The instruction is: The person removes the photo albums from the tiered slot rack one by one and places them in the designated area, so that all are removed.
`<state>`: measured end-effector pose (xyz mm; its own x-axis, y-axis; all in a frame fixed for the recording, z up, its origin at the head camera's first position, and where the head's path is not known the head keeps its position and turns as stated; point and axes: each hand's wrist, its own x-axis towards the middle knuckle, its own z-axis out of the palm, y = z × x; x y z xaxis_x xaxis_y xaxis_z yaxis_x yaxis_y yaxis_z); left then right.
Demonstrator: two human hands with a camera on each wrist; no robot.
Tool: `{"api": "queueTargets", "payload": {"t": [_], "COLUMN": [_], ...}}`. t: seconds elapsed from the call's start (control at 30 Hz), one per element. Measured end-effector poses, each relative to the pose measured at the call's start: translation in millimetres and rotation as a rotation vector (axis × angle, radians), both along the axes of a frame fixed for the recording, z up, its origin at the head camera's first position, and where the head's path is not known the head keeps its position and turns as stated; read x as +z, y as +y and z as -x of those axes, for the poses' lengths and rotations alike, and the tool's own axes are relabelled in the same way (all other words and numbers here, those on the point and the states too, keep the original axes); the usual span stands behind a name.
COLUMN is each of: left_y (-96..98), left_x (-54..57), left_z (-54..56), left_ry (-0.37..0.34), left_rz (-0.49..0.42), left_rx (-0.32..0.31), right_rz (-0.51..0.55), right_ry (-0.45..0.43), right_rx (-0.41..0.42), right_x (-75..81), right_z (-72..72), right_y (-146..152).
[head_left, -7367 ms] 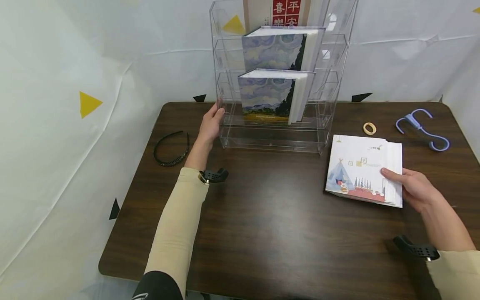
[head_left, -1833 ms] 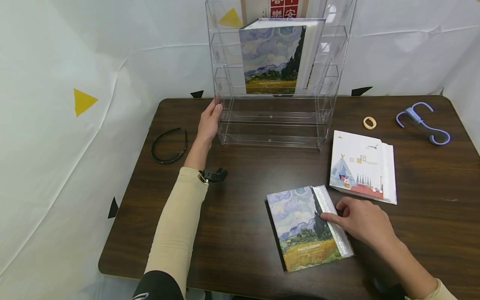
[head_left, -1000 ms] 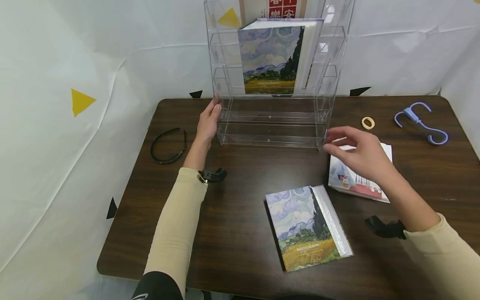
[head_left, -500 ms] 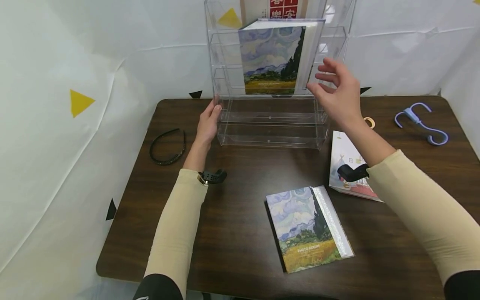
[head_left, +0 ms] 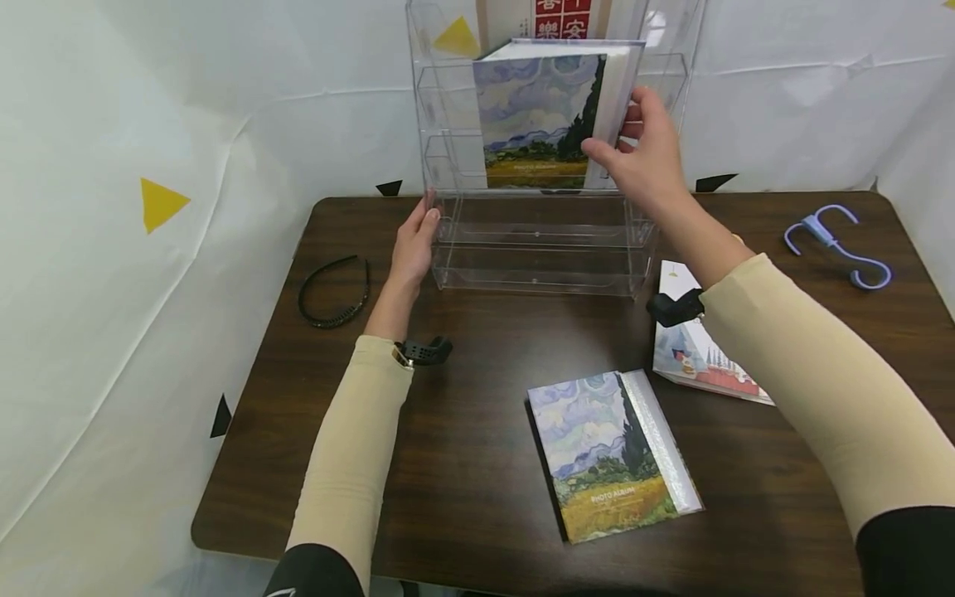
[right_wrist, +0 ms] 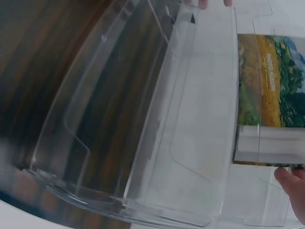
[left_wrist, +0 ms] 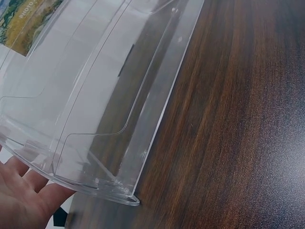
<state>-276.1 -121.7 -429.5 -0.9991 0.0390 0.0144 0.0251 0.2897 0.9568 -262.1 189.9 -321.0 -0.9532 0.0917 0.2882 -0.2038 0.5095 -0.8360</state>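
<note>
A clear acrylic display rack stands at the back of the table, its side edge held by my left hand. In the left wrist view, fingers curl at the rack's side wall. A photo album with a painted landscape cover sits in a middle tier. My right hand grips its right edge, thumb in front and fingers behind; in the right wrist view the thumb is at the album's edge. A second photo album of like cover lies on the table, front and centre.
White illustrated books lie stacked right of the rack, partly under my right forearm. A blue double-ended hook lies far right. A black headband is at the left. Behind the album, a beige item with red characters stands in the upper tier.
Since the oldest frame, the lower album has gone from rack to table and the white books were let go. My right hand has since risen to the remaining album and taken its edge.
</note>
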Motion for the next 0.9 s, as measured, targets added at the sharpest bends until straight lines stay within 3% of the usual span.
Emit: {"api": "queueTargets", "payload": {"t": [0.27,0.43,0.73,0.9], "left_y": [-1.1,-1.2,1.7,2.6], "left_x": [0.2,0.0,-1.1,-0.8], "left_z": [0.3,-0.2,-0.2,-0.3], "left_ry": [-0.025,-0.023,-0.020,-0.014], "left_rz": [0.007,0.000,-0.019,-0.042], "left_rx": [0.003,-0.002,-0.005,-0.028], "right_rz": [-0.096,-0.071,-0.086,-0.104], "right_ry": [-0.139,-0.126,0.115,0.316], "right_rx": [-0.028,-0.048,-0.001,0.040], "right_x": [7.4,7.2,16.9,26.1], "right_z": [10.0,13.7,6.8,-3.8], "right_y": [-5,-7,-17,-19]}}
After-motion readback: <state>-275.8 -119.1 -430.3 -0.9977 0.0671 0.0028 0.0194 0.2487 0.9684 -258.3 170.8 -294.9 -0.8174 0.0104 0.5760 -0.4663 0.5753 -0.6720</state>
